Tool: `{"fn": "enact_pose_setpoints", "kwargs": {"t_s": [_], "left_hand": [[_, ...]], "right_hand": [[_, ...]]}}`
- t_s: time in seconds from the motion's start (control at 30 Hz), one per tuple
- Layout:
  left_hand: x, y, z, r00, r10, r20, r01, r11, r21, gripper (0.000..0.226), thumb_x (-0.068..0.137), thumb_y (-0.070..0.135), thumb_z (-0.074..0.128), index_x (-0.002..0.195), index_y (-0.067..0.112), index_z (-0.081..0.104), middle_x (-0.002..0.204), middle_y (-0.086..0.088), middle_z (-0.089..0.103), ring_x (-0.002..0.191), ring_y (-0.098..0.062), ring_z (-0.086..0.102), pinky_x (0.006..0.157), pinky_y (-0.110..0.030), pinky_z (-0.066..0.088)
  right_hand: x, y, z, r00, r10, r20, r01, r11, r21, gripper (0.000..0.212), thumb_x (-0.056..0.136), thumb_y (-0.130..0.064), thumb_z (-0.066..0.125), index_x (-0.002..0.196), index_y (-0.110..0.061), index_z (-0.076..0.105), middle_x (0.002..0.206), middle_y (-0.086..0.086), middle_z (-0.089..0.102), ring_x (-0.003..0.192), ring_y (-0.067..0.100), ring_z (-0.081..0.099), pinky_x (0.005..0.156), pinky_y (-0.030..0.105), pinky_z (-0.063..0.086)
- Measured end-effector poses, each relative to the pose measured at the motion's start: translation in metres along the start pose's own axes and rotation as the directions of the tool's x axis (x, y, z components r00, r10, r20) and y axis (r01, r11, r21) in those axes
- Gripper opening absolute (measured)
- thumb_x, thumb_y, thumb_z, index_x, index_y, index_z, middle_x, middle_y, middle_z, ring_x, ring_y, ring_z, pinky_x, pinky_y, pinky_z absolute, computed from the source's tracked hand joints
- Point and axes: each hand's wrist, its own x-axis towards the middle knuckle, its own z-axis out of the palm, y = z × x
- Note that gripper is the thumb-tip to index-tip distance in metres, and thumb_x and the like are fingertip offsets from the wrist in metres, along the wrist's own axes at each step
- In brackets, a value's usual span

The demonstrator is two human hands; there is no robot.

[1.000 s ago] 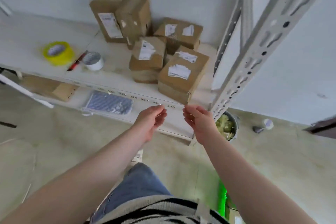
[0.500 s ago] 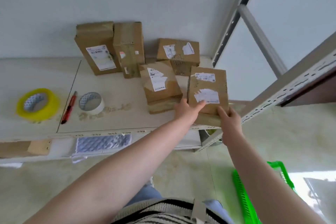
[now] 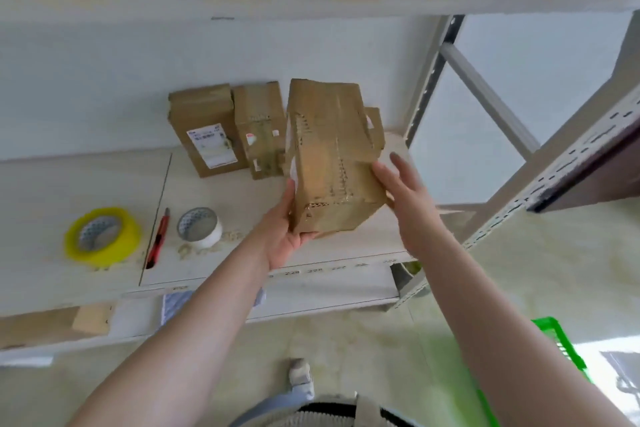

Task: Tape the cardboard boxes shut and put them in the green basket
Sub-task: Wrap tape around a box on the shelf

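The cardboard box [image 3: 332, 159] is held above the shelf [image 3: 86, 184], its long axis running away from the person, far end tipped upward. The left hand [image 3: 287, 232] grips its near lower corner from beneath, thumb up the left side. The right hand [image 3: 408, 198] lies flat against the right side, fingers straight. Left of the left hand lie a white tape roll [image 3: 199, 227], a red utility knife [image 3: 158, 239] and a yellow tape roll [image 3: 103, 241]. The green basket [image 3: 557, 347] sits low beside the right forearm.
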Motion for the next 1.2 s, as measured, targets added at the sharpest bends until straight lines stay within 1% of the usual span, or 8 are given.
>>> {"fn": "enact_pose_setpoints", "kwargs": {"t_s": [0.2,0.33,0.43,0.6,0.77,0.93,1.1,1.2], "left_hand": [[-0.05,0.027,-0.057,0.909,0.219,-0.354,-0.143,0.963,0.228,0.039,0.098,0.027,0.056,0.133,0.011,0.055,0.128,-0.01,0.064,0.121,-0.027,0.059,0.099,-0.038,0.05],[-0.08,0.052,-0.085,0.941,0.193,-0.277,-0.174,0.98,0.092,0.081,0.066,0.079,0.06,0.123,0.022,0.064,0.112,-0.003,0.073,0.109,-0.021,0.067,0.084,-0.039,0.056],[-0.087,0.058,-0.109,0.909,0.245,-0.336,-0.197,0.965,0.171,0.086,0.052,0.075,0.074,0.119,0.022,0.064,0.106,-0.001,0.075,0.095,-0.018,0.073,0.08,-0.038,0.058],[-0.096,0.069,-0.188,0.936,0.148,-0.319,-0.15,0.988,0.016,0.074,0.065,0.063,0.061,0.122,0.016,0.064,0.111,-0.005,0.073,0.099,-0.019,0.07,0.079,-0.035,0.056],[-0.107,0.1,-0.3,0.962,0.145,-0.232,-0.148,0.989,0.003,0.071,0.075,0.067,0.051,0.127,0.021,0.063,0.123,-0.007,0.068,0.114,-0.023,0.065,0.095,-0.04,0.052],[-0.121,0.155,-0.429,0.833,0.152,-0.532,-0.041,0.976,0.214,0.062,0.09,0.064,0.05,0.129,0.016,0.059,0.117,-0.01,0.07,0.105,-0.028,0.067,0.071,-0.034,0.055],[-0.135,0.194,-0.513,0.925,-0.075,-0.372,0.197,0.933,0.302,0.093,0.053,0.095,0.046,0.112,0.026,0.068,0.096,0.001,0.075,0.089,-0.016,0.068,0.082,-0.034,0.049],[-0.124,0.197,-0.538,0.886,-0.113,-0.449,0.279,0.905,0.322,0.065,0.067,0.068,0.074,0.111,0.021,0.067,0.106,-0.006,0.073,0.096,-0.025,0.068,0.079,-0.038,0.053]], "right_hand": [[-0.01,0.022,0.077,0.933,0.027,0.358,-0.079,0.988,0.13,0.037,0.096,-0.024,0.059,0.132,-0.025,0.056,0.118,-0.001,0.07,0.11,0.018,0.066,0.093,0.037,0.054],[-0.036,0.029,0.13,0.874,-0.131,0.468,0.225,0.963,-0.151,0.06,0.098,-0.028,0.055,0.152,-0.031,0.028,0.14,-0.009,0.053,0.126,0.005,0.051,0.11,0.036,0.042],[-0.041,0.036,0.167,0.838,-0.178,0.515,0.424,0.807,-0.411,0.071,0.097,-0.045,0.049,0.156,-0.03,0.012,0.158,-0.003,0.024,0.146,0.017,0.02,0.12,0.04,0.019],[-0.02,0.038,0.211,0.935,-0.218,0.28,0.334,0.805,-0.489,0.062,0.091,-0.053,0.055,0.146,-0.029,0.038,0.147,0.002,0.041,0.137,0.022,0.033,0.112,0.048,0.032],[-0.012,0.063,0.315,0.908,0.201,0.366,-0.088,0.949,-0.303,0.056,0.085,-0.06,0.062,0.131,-0.032,0.048,0.128,-0.006,0.057,0.108,0.012,0.056,0.086,0.031,0.046],[-0.02,0.103,0.464,0.903,0.301,0.306,-0.199,0.925,-0.323,0.041,0.093,-0.055,0.054,0.114,-0.021,0.046,0.101,-0.006,0.053,0.09,0.012,0.052,0.077,0.03,0.043],[-0.026,0.133,0.562,0.922,0.27,0.278,-0.131,0.893,-0.431,0.048,0.095,-0.051,0.052,0.126,-0.014,0.05,0.115,0.0,0.057,0.107,0.021,0.055,0.09,0.034,0.046],[-0.027,0.147,0.587,0.901,0.278,0.335,-0.107,0.888,-0.448,0.049,0.097,-0.049,0.048,0.136,-0.019,0.048,0.128,0.001,0.06,0.114,0.02,0.057,0.1,0.038,0.046]]}}
